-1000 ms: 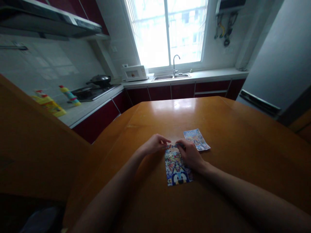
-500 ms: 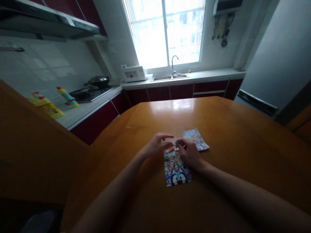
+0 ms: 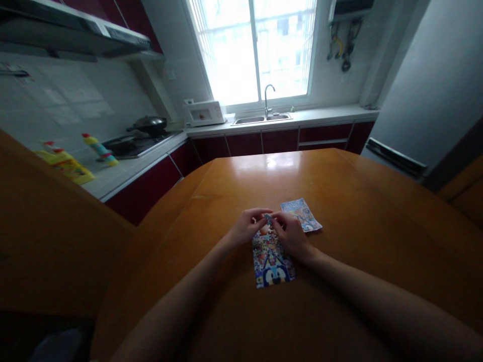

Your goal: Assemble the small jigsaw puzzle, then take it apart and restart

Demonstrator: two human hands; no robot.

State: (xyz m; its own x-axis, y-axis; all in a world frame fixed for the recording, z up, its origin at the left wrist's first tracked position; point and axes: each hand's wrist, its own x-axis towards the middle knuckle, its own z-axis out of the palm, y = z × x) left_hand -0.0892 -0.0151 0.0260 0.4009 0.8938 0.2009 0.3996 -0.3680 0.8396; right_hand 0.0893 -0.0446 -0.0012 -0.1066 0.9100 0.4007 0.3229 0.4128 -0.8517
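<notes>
A partly assembled jigsaw puzzle lies on the wooden table, with a blue cartoon dog's face at its near end. Past its far end, a small puzzle piece is pinched between both my hands. My left hand holds it from the left, thumb and fingers bent toward each other. From the right, my right hand grips it with thumb and forefinger, the other fingers curled. Part of the puzzle's right side is hidden by that hand.
A printed picture sheet lies just beyond my right hand. Behind the table are a sink, a microwave and a wok on the stove. Yellow bottles stand on the left counter; a fridge is at right.
My hands have come together over the far end of the puzzle. The left fingers, apart before, now close on the piece that the right hand brought leftward.
</notes>
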